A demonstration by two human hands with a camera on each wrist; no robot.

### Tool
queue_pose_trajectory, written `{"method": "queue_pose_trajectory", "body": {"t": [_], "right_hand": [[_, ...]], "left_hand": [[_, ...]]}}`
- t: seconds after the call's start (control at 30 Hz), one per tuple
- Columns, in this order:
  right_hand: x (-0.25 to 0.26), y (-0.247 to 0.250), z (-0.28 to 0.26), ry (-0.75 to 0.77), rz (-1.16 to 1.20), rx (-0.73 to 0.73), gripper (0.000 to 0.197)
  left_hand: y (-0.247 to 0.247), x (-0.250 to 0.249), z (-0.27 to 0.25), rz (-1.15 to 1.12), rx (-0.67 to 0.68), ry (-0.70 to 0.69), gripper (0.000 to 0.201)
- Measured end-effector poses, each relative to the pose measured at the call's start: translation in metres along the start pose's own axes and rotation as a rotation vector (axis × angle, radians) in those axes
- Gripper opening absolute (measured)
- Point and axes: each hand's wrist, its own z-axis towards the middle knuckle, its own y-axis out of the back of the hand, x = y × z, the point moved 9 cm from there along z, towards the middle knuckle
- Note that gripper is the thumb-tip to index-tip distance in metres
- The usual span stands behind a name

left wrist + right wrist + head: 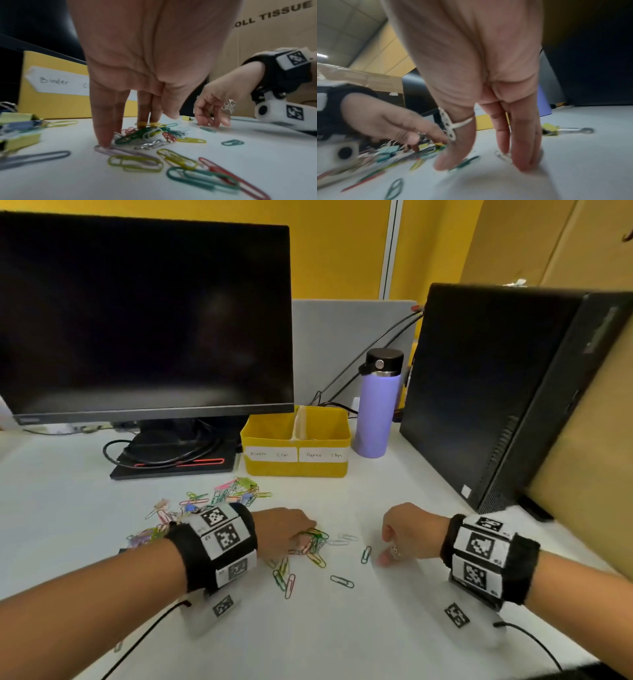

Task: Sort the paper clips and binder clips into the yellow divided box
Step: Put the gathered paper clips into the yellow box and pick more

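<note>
The yellow divided box stands at mid-table; its left half is labelled binder clips, its right half paper clips. Coloured paper clips lie scattered in front of me. Binder clips sit in a heap nearer the box. My left hand points its straight fingers down onto a tangled clump of paper clips, with the thumb off them. To the right, my right hand touches the table with its fingertips beside a pale clip and a green clip, and holds nothing.
A dark monitor on a stand with cables fills the back left. A purple bottle stands right of the box. A black computer tower and a cardboard box close off the right side.
</note>
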Motion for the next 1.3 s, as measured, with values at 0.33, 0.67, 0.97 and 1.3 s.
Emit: {"method": "queue_pose_trajectory", "body": {"t": [0.33,0.67,0.97,1.3], "right_hand": [[0.069,0.009,0.020,0.129,-0.084,-0.134,0.056],[0.121,0.007,0.021,0.388,-0.220,-0.116,0.035],[0.086,0.016,0.024,0.331,-0.092,-0.162,0.023],[0.123,-0.001,0.036,0.366,-0.102,-0.009,0.045]], "left_hand": [[-0.013,0.010,-0.045,-0.018,-0.035,0.221,0.072],[-0.014,0.020,-0.051,-0.166,-0.128,0.350,0.086],[-0.006,0.014,-0.047,-0.138,-0.184,0.357,0.049],[-0.006,0.020,-0.044,-0.082,-0.143,0.387,0.044]]}}
